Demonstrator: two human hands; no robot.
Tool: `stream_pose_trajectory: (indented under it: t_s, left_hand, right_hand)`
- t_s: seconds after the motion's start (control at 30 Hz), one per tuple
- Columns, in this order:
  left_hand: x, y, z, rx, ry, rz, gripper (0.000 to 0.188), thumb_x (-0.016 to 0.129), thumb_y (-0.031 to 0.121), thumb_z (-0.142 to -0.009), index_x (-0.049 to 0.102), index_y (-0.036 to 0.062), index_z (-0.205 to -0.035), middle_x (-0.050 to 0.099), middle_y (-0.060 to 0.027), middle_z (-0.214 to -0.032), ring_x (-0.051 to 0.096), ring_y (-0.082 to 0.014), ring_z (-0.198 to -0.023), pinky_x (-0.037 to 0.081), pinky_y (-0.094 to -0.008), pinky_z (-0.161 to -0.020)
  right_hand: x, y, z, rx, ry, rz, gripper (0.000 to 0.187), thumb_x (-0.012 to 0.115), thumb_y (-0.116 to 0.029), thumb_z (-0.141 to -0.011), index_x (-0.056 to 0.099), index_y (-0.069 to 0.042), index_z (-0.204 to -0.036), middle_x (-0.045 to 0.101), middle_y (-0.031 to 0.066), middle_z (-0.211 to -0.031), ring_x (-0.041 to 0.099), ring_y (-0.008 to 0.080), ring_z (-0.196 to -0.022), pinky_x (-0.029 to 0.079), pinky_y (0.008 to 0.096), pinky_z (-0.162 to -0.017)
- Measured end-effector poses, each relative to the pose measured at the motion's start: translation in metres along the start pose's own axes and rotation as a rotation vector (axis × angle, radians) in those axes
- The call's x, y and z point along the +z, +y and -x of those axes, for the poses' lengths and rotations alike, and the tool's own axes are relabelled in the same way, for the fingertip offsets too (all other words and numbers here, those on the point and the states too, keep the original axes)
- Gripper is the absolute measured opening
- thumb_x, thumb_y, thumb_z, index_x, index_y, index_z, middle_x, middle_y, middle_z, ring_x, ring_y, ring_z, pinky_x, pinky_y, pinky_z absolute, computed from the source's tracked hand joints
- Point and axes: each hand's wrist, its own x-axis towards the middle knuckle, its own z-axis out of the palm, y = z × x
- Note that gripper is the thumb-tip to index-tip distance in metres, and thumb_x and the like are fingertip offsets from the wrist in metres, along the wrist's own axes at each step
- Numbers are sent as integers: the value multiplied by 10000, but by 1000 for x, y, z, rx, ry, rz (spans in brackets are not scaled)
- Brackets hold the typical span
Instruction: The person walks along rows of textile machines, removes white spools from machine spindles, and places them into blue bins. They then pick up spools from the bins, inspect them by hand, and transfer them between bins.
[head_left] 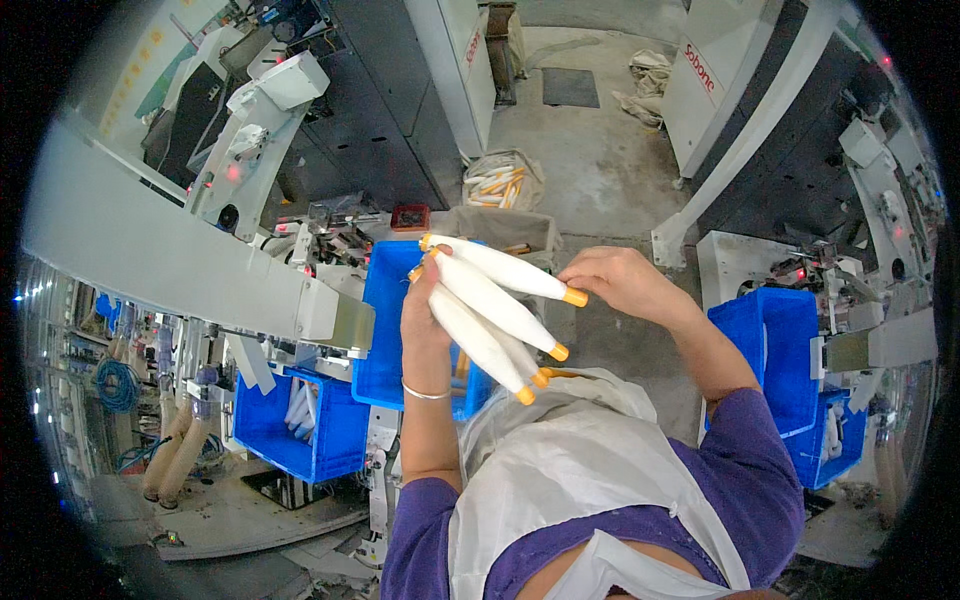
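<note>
Four white bobbins point(495, 295) w/ orange ends point(575, 297) are bunched in the L hand point(421, 315), gripped near their far-left ends, above/in front of a big blue crate point(382, 310). Prob. held at one end so the near-right tips fan apart, easy to get at. R hand point(628, 282) has its fingers drawn together by the topmost bobbin's tip; can't tell if pinching it, a thread, or just touching. Smaller blue crate point(342, 430) at left has pale pieces point(301, 408) inside; more blue crates point(765, 365) at right, prob. flanking for easy reach. Far off: sack point(532, 182) w/ white/orange pieces. L fingers mostly hidden under bunch; big crate's contents largely blocked by arm + bobbins; right crates' contents unclear.
</note>
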Motion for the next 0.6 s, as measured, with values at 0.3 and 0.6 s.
stream_pose_trajectory:
  t_s: [0.3,0.6]
  left_hand:
    - [-2,0,2,15,7,21,311,564,326,-841,512,74,-1017,536,-126,-1015,530,-250,-950,447,-386,-837]
    - [-4,14,10,195,85,131,334,594,338,-817,519,93,-1032,528,-124,-1065,500,-273,-1024,411,-419,-899]
  right_hand:
    - [-7,-8,-2,-196,-50,404,75,581,-128,-719,556,-59,-735,528,74,-704,553,258,-706,448,337,-641]
    - [-52,71,96,423,140,-449,80,560,-91,-792,598,-33,-831,602,70,-974,567,152,-860,460,308,-728]
